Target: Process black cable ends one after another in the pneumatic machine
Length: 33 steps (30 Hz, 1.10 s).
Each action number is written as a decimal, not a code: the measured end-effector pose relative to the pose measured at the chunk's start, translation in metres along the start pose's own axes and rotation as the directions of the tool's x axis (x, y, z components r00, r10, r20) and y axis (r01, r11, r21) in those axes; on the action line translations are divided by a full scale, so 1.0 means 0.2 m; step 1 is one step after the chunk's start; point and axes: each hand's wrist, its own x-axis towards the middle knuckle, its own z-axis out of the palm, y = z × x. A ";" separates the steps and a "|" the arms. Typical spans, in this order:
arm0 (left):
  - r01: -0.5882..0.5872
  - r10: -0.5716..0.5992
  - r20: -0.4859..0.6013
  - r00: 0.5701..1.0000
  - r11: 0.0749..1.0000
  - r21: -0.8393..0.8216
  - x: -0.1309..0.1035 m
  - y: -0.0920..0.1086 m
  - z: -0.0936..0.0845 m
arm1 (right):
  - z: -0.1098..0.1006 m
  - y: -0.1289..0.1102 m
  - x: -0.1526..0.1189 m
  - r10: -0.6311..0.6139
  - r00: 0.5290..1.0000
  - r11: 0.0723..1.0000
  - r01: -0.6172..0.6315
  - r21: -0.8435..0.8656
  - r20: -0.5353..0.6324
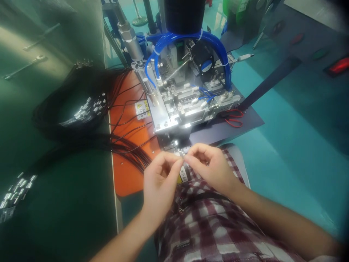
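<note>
Fingertip to fingertip, my left hand (160, 180) and my right hand (214, 167) meet just in front of a metal machine (195, 112). Both hands are closed in a pinch. Whatever lies between the fingertips is too small to make out. A bundle of thin dark cables (132, 147) runs across an orange plate (125, 180) and passes behind my left hand. Small metal parts of the machine show right above my fingertips. Below them, a yellow and white label (184, 175) is partly covered by my left hand.
On the dark green surface at left lie a coil of dark cables (49, 109) and shiny cable ends (19, 193). Blue air hoses (225, 54) arch over the machine. A dark bar (269, 85) slants up at right towards a panel with a red lit switch (338, 68).
</note>
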 end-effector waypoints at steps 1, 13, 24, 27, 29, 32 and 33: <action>0.000 0.000 -0.002 1.000 1.000 -0.001 0.00 0.00 0.00 | 0.00 0.00 0.00 0.026 1.000 0.999 -0.026 0.033 0.010; 0.004 -0.004 0.008 1.000 1.000 0.012 0.00 -0.02 0.00 | -0.01 -0.01 0.02 0.145 0.988 0.971 -0.154 0.182 0.061; 0.055 -0.055 0.006 0.998 0.998 0.004 0.02 -0.03 -0.01 | -0.01 0.00 0.02 0.205 0.972 0.946 -0.227 0.233 0.113; 0.101 -0.100 0.023 0.995 0.994 -0.040 0.03 -0.03 -0.02 | -0.01 0.02 0.02 0.202 0.969 0.938 -0.233 0.257 0.143; 0.130 -0.125 0.050 0.991 0.987 -0.095 0.04 -0.04 -0.02 | -0.01 0.02 0.03 0.214 0.962 0.926 -0.255 0.277 0.171; 0.183 -0.169 0.092 0.981 0.968 -0.170 0.05 -0.03 -0.03 | -0.02 0.02 0.05 0.224 0.951 0.913 -0.281 0.297 0.211; 0.198 -0.182 0.102 0.978 0.962 -0.186 0.05 -0.03 -0.03 | -0.02 0.02 0.06 0.224 0.949 0.911 -0.285 0.298 0.223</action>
